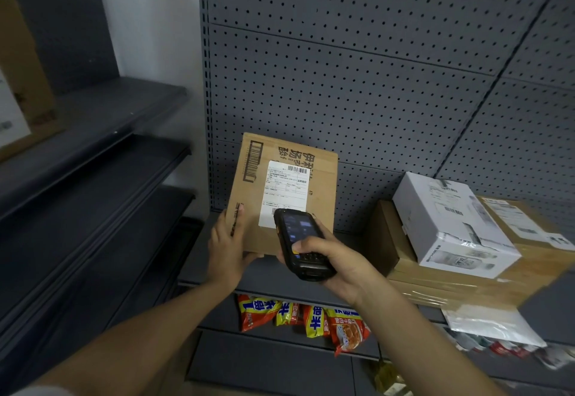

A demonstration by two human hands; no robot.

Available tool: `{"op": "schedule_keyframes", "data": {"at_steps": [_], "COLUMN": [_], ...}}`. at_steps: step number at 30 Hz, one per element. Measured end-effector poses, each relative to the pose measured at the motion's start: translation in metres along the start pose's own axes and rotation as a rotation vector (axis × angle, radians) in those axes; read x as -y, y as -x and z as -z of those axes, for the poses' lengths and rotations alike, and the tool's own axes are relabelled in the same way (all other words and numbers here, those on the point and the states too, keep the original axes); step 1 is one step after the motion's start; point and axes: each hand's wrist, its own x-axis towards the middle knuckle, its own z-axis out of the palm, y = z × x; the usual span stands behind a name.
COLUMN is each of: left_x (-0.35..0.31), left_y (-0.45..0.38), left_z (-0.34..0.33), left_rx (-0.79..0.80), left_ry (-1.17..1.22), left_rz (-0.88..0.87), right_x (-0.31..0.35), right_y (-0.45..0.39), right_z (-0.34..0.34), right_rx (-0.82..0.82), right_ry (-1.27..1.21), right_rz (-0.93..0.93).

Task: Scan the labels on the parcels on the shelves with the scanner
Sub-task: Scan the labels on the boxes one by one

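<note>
**A:** Which step does the figure show?

**B:** The scan of one parcel. A brown cardboard box [281, 190] stands propped upright on the grey shelf [270, 274], leaning back toward the pegboard panel [357, 78]. Its white shipping label [286, 191] faces the viewer, with a barcode near the upper right corner.

**A:** And the hands?

**B:** The left hand [226, 247] steadies the box at its lower left edge — fingers laid up the side, thumb under the bottom corner, a light holding grip. The right hand [337, 266] is wrapped round the black handheld scanner [300, 243], thumb resting on the keypad; the scanner's head overlaps the lower edge of the label, screen lit.

**A:** Has the code been read?

**B:** That cannot be told; the screen is too small to read.

**A:** What does the next move call for?

**B:** In my judgement, confirming the read, then letting the box settle back and turning to the stack at the right — a white box [451, 224] lying on a flat brown carton [485, 274], each with a label on its upper face. Those labels face upward, so the scanner would likely need to be angled down over them. Snack packets [305, 321] hang below the shelf and are probably not parcels.
</note>
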Motion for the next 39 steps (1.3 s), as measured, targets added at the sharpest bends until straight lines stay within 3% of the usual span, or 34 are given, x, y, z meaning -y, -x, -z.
{"op": "schedule_keyframes", "data": {"at_steps": [6, 11, 27, 39], "left_x": [-0.002, -0.011, -0.076, -0.118], "left_y": [0.0, -0.003, -0.018, -0.031], "left_z": [-0.009, -0.02, -0.087, -0.113], "left_rx": [0.045, 0.127, 0.39, 0.518], "left_ry": [0.012, 0.059, 0.128, 0.212], "left_rz": [-0.014, -0.004, 0.057, 0.206], "right_x": [-0.003, -0.012, -0.016, -0.022], "right_y": [0.003, -0.003, 0.002, 0.012], "right_z": [0.008, 0.021, 0.082, 0.114], "right_rx": [-0.004, -0.183, -0.531, -0.606], "right_ry": [0.038, 0.174, 0.164, -0.071], "right_rz": [0.024, 0.059, 0.086, 0.099]}}
